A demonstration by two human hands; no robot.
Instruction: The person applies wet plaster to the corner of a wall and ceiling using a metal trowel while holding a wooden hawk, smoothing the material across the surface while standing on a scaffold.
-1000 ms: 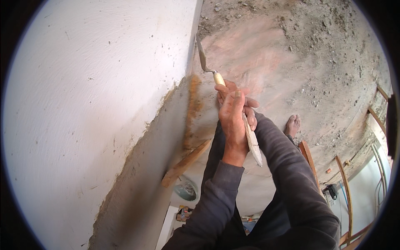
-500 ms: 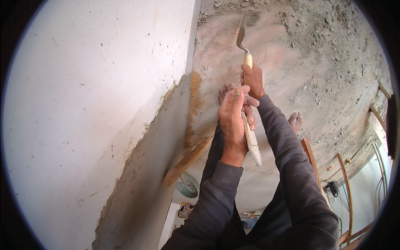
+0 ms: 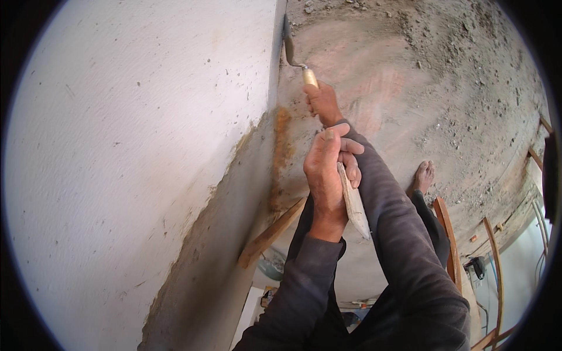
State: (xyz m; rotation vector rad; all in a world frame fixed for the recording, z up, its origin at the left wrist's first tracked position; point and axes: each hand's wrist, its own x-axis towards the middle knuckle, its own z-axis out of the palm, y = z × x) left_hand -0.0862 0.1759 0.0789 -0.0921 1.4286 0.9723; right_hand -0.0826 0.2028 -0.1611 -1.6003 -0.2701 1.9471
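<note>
So I'm watching through the head camera, and the right hand (image 3: 324, 104) is up around 1 o'clock with its fingers (image 3: 311, 98) wrapped snug on the pale handle (image 3: 310, 78) of a trowel (image 3: 289, 48). The trowel itself sits pretty much at 12 o'clock, blade aimed up the view, right along the edge of the big whitish wall (image 3: 134, 134) that fills my 9 o'clock side. Can't tell from here if the blade is actually touching it.

My left hand (image 3: 328, 169) is just off centre toward 3 o'clock, in front of the right forearm (image 3: 386, 187). It's got a pale board (image 3: 355, 205) tucked in its curled fingers, and I'm seeing that nearly edge-on, tip pointing to 5 o'clock. How the grip goes behind there is hidden.

Rest of the view: crumbly rubble (image 3: 462, 52) over the dusty floor (image 3: 374, 64) at 2 o'clock, a bare foot (image 3: 424, 175) at 3, and some wooden strips (image 3: 448, 245) around 4. There's a slanted wooden piece (image 3: 272, 233) at 6 with a greenish round container (image 3: 269, 269) partly hidden behind it, and a rough grey band (image 3: 202, 257) low on the wall at 7 to 8.
</note>
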